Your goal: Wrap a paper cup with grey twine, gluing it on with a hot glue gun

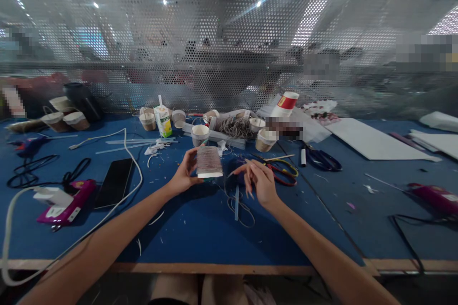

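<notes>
Left fingers (pixel 191 154) clasp twine-wound piece (pixel 209 162) from left.

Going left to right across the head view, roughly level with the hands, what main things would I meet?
Power strip, phone, left hand, thread card, right hand, blue scissors, purple device.

Left hand (pixel 188 167) gripped cord-wound piece (pixel 209 158) by its left side, white edge nearest wearer. Right hand (pixel 263 182) hung just right of grip, fingers bent; any strand between fingertips too fine to tell. Clear strip (pixel 236 204) lay right of grip, nearer wearer. Scissors (pixel 293 171) lay farther right, past right hand. Cup (pixel 199 133) stood just beyond grip; carton (pixel 163 122) beyond, leftward; twine tangle (pixel 236 127) beyond, rightward. Phone (pixel 114 183) lay left of grip.
</notes>
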A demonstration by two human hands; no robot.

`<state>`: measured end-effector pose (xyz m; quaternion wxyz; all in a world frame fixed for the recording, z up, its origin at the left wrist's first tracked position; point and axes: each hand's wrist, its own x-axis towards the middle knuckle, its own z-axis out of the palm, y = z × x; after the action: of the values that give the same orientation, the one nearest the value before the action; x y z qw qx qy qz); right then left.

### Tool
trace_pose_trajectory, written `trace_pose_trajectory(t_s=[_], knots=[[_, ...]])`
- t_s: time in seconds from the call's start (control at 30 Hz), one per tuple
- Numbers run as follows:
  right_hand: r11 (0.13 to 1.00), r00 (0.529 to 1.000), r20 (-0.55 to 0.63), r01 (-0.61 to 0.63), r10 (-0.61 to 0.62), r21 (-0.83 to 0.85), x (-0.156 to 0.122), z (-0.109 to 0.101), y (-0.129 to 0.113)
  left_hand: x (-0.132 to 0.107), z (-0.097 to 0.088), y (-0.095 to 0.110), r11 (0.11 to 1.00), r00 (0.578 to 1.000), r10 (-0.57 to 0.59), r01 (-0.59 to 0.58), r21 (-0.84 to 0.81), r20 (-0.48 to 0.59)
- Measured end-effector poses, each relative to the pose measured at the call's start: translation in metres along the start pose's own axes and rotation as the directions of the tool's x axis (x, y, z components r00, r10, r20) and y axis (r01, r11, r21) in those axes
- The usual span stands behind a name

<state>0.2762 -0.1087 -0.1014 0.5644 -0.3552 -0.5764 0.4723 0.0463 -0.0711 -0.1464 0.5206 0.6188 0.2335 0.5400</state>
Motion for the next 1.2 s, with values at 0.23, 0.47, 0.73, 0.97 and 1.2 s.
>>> trace_pose_trajectory(t_s=[0.23, 0.47, 0.73, 0.97, 1.2], knots=[[0.943, 0.955, 0.264, 0.206, -0.136, -0.26, -0.01, 0.008, -0.003, -0.003, 0.004, 0.006, 0.998, 0.994, -0.049, 0.047, 0.031, 0.093], [0.874, 0.951, 0.284, 0.241, -0.125, -0.422, -0.006, 0.006, 0.014, -0.008, 0.012, 0.011, 0.992, 0.975, -0.03, 0.002, 0.127, 0.22], [0.841, 0.929, 0.35, 0.28, -0.117, -0.462, -0.01, 0.003, 0.024, -0.016, 0.017, 0.016, 0.824, 0.964, 0.13, -0.234, 0.516, 0.231], [0.871, 0.921, 0.374, 0.267, -0.106, -0.412, -0.01, 0.006, 0.018, -0.011, 0.009, 0.01, 0.794, 0.971, 0.219, -0.235, 0.56, 0.097], [0.919, 0.928, 0.369, 0.188, -0.051, -0.346, -0.011, 0.01, 0.006, -0.012, 0.012, 0.013, 0.818, 0.981, 0.172, -0.091, 0.568, -0.091]])
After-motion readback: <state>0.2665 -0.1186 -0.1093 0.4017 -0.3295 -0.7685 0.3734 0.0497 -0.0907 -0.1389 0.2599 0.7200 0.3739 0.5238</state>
